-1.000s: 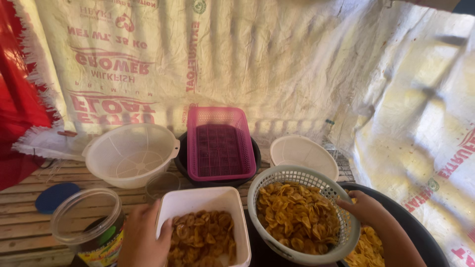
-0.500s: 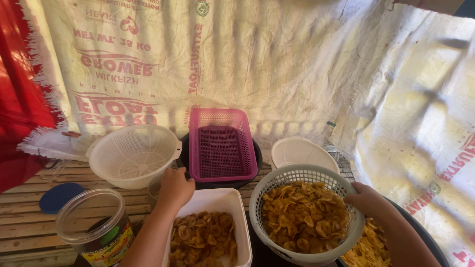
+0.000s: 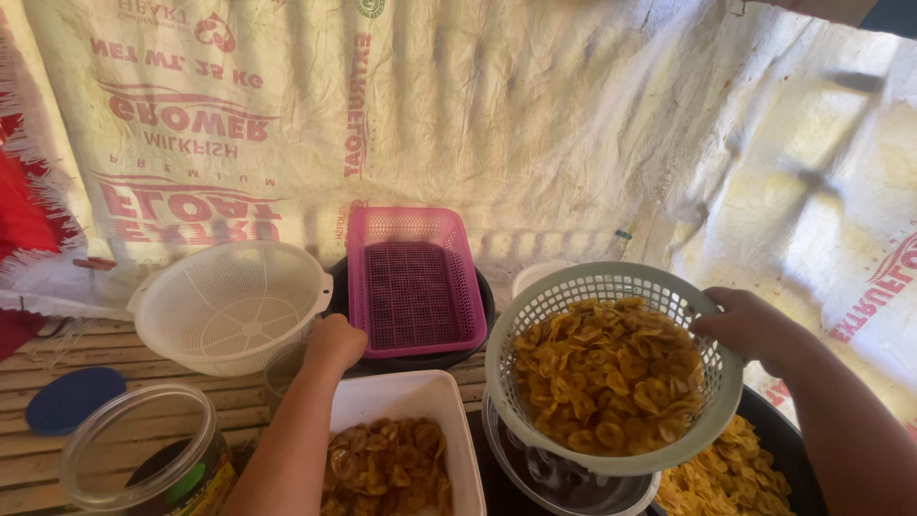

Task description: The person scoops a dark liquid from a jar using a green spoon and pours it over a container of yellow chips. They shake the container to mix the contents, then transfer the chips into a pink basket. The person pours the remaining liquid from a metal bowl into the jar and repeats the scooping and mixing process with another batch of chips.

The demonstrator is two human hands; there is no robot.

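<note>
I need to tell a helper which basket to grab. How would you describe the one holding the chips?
Against the sack-cloth wall, look right of the pink rectangular tray. The pale round basket, lifted by the right hand, is the only basket full of yellow chips; the white colander is empty.

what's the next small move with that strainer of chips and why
Probably tip the round strainer toward the white tub. The right hand holds it lifted by the rim, full of banana chips; the tub beside it is partly filled, and the left hand is at its far edge.
</note>
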